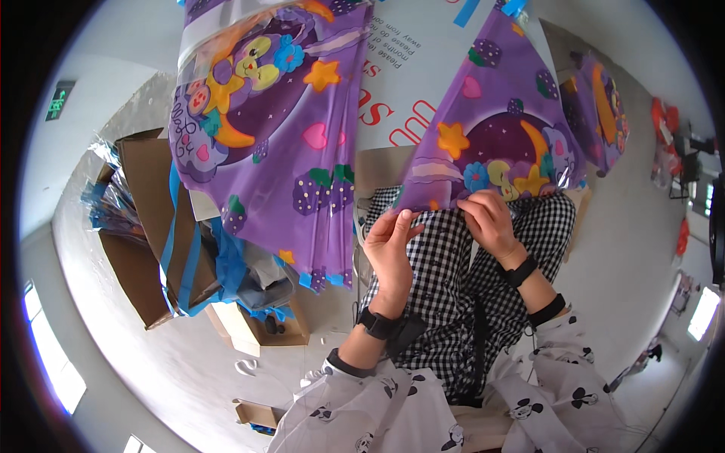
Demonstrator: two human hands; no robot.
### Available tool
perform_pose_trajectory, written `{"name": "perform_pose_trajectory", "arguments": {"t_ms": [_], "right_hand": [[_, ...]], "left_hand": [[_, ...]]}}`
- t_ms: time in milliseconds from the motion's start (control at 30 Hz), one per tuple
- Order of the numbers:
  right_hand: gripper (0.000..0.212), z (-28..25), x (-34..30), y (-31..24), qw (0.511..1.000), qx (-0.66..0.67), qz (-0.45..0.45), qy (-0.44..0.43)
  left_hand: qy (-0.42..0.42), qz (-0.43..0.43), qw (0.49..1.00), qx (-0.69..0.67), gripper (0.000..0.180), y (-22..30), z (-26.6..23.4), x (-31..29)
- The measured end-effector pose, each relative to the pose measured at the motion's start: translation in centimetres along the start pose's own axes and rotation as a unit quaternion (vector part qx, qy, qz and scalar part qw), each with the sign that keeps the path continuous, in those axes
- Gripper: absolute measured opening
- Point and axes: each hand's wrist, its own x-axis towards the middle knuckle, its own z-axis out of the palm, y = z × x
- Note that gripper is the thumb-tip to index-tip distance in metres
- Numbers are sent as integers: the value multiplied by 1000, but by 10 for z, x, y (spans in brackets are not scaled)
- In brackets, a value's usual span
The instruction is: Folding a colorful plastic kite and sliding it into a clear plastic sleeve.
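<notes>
A thin purple triangular cloth [491, 98], printed with stars, a moon and cartoon animals, hangs over my lap with its point up. My left hand [390, 248] is closed in a pinch on its lower left corner. Further right along the same bottom edge, the fingers and thumb of my right hand [489, 220] pinch the hem. To the left lies a stack of matching purple cloths [302, 174], folded in layers with blue tips at the bottom.
A white printed board [393, 98] lies behind the cloths. Another purple piece [600, 113] sits at the right. At left stand an open cardboard box [143, 219] with shiny packages, blue straps [172, 249] and a smaller box [283, 331]. A small carton [255, 412] is on the floor.
</notes>
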Motion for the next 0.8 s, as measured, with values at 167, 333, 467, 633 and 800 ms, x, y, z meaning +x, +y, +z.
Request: {"name": "perform_pose_trajectory", "arguments": {"t_ms": [167, 333, 467, 633, 800], "right_hand": [[30, 1, -1, -1, 1000, -5, -2, 8], [29, 4, 4, -4, 1000, -18, -4, 16], [29, 8, 13, -12, 999, -19, -9, 25], [29, 18, 16, -13, 999, -17, -7, 26], [30, 24, 17, -12, 1000, -13, 0, 20]], "left_hand": [[-2, 40, 999, 18, 22, 4, -1, -1], [16, 19, 999, 25, 23, 7, 2, -1], [30, 2, 999, 16, 23, 8, 3, -1], [84, -57, 994, -32, 18, 5, -1, 7], [91, -71, 992, -40, 19, 8, -1, 14]]}}
